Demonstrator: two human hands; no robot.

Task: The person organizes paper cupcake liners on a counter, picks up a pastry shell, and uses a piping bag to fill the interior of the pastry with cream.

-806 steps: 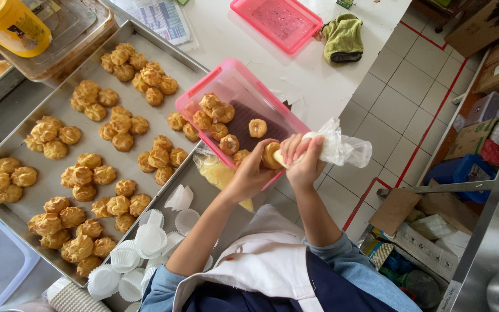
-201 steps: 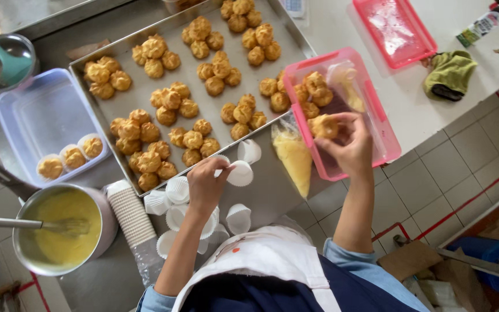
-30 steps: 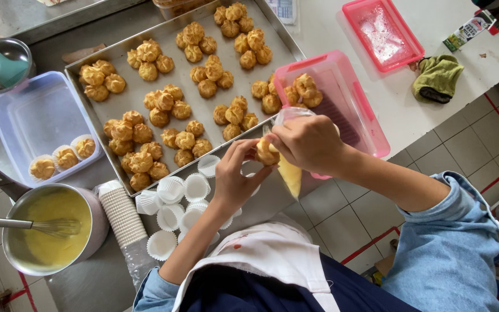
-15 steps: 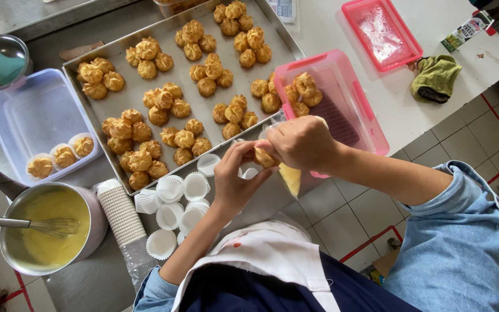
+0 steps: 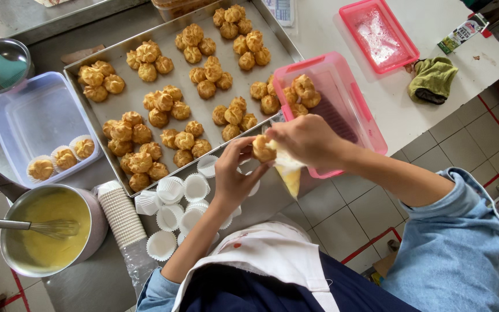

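Observation:
My left hand [image 5: 235,173] holds a golden cream puff [image 5: 263,148] at the near edge of the counter. My right hand [image 5: 307,138] grips a piping bag [image 5: 290,176] of yellow custard, its tip against that puff. Just beyond lies a pink plastic container [image 5: 356,124] with a few puffs inside. A large metal baking tray [image 5: 203,112] carries several clusters of puffs. White paper cups [image 5: 181,199] lie scattered under my left wrist.
A pot of yellow custard with a whisk [image 5: 44,231] sits at the near left. A clear container [image 5: 24,118] holds three cupped puffs. A stack of paper cups [image 5: 121,214], a pink lid [image 5: 379,34], a green cloth [image 5: 431,81] and a small carton [image 5: 460,34] are around.
Both hands have stayed together at the counter edge with the puff; the right hand has shifted slightly over it with the piping bag.

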